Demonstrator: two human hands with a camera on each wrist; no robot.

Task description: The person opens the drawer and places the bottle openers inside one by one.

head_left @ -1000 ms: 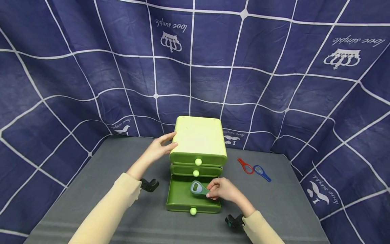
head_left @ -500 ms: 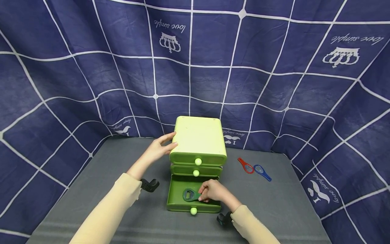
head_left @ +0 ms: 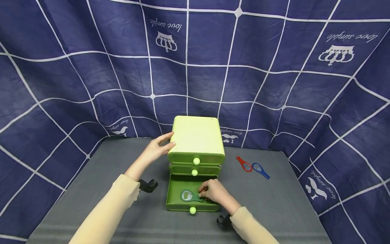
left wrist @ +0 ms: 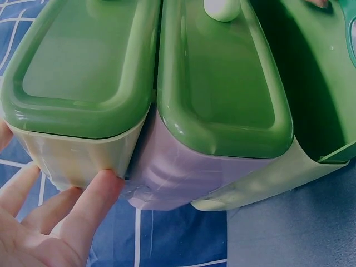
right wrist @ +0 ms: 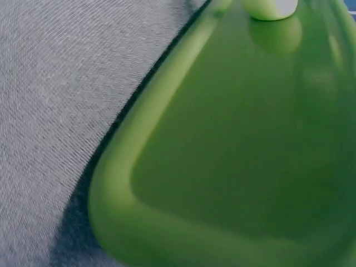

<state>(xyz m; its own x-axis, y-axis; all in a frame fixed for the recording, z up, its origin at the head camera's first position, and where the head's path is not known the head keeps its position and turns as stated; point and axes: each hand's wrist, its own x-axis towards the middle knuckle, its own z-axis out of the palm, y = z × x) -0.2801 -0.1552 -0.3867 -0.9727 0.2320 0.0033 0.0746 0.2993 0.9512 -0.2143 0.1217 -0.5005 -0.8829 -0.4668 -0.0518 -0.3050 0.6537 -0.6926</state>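
Note:
A green bottle opener (head_left: 187, 195) lies in the pulled-out bottom drawer (head_left: 178, 207) of a small green cabinet (head_left: 196, 135), its round head to the left. My right hand (head_left: 214, 191) is over the drawer's right side, loosely curled fingertips right at the handle, whose end shows below them. In the left wrist view a fingertip of that hand (left wrist: 318, 2) appears at the top edge. The right wrist view shows only the drawer front (right wrist: 233, 156) and the table. My left hand (head_left: 154, 150) rests spread fingertips against the cabinet's left side; the upper two drawers are closed.
A red bottle opener (head_left: 244, 165) and a blue one (head_left: 260, 170) lie on the grey table (head_left: 292, 203) right of the cabinet. Blue checked cloth (head_left: 201, 81) hangs behind. A dark wrist-camera mount (head_left: 148, 185) sits by each forearm.
My right hand has moved left and down with the green bottle opener into the drawer; more of the handle now shows beyond the fingertips. The left hand stays on the cabinet.

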